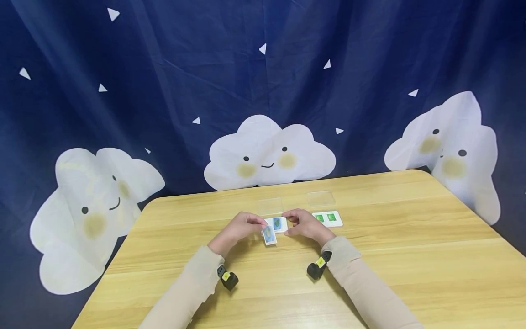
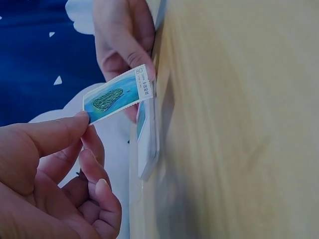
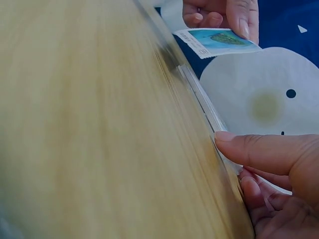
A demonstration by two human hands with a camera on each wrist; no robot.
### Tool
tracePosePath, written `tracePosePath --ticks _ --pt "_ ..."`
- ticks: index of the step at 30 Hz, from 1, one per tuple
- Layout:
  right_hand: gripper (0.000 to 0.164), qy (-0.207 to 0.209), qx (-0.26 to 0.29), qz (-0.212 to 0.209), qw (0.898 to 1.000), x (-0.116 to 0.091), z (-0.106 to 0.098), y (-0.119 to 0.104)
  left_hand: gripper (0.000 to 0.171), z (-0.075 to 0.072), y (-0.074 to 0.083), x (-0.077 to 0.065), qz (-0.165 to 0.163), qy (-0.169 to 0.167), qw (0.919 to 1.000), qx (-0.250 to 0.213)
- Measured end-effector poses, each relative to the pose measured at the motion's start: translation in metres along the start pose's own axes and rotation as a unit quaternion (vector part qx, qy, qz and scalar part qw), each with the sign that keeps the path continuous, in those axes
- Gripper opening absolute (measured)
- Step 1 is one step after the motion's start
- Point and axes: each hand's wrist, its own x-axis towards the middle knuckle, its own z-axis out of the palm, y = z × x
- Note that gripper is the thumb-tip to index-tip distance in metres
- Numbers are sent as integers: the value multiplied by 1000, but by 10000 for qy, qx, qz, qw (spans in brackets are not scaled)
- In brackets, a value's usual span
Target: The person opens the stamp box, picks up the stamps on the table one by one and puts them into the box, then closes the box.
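Note:
My left hand [image 1: 238, 230] pinches a postage stamp [image 1: 269, 235] by one edge between thumb and forefinger. In the left wrist view the stamp [image 2: 113, 97] shows a green island in blue water and has a perforated edge. It is tilted just above the near left end of a thin white slab [image 1: 284, 227] that lies flat on the table. Another blue-green stamp [image 1: 277, 223] lies on that slab. My right hand [image 1: 307, 225] holds the slab's right end, thumb on the near edge and fingers at the far side. The right wrist view shows the slab edge-on.
To the right a second white slab [image 1: 339, 221] carries two green pictures. Two clear plates, one behind the left slab [image 1: 270, 206] and another clear plate [image 1: 321, 198] farther right, lie near the table's back edge. A blue curtain [image 1: 263, 82] with clouds hangs behind the wooden table [image 1: 411, 246].

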Motion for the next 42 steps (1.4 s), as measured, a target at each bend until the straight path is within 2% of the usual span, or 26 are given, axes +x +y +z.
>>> tracePosePath --ticks 20,31,42 --pt "56 -99 187 -123 9997 1 -1 -1 11 -13 3 23 86 113 9999 46" --pt "57 -63 86 -57 9999 2 -2 -1 9 -12 -4 38 -380 457 9980 211" --pt "57 -57 182 -17 9998 0 -2 -1 8 -4 -12 43 -487 768 9958 57"
